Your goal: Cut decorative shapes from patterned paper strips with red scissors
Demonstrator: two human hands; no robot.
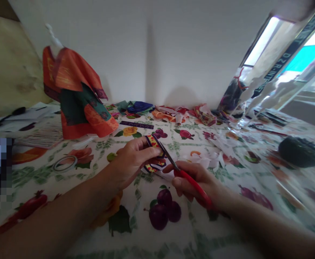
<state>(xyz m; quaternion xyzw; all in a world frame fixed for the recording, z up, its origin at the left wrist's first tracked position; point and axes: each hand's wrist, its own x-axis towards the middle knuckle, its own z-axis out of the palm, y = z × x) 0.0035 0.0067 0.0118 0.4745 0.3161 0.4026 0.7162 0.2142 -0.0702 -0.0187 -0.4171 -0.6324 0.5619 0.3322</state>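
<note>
My left hand [135, 158] is closed on a patterned ribbon [153, 141], yellow and red with dark edges, near the middle of the view. Part of the same ribbon pattern shows below the fingers. My right hand [195, 181] grips red-handled scissors [191, 182]. Their metal blades point up and to the left, lying against the ribbon's right edge. Whether the blades are apart is hard to tell. Below both hands is the fruit-printed tablecloth [173, 237].
A doll-sized orange and green dress [79, 93] stands at the back left. A tape roll [65, 163] lies left of my hands. Fabric scraps [173, 113] line the wall. White scraps [205, 158] and a dark wrapped bundle [302, 151] are on the right.
</note>
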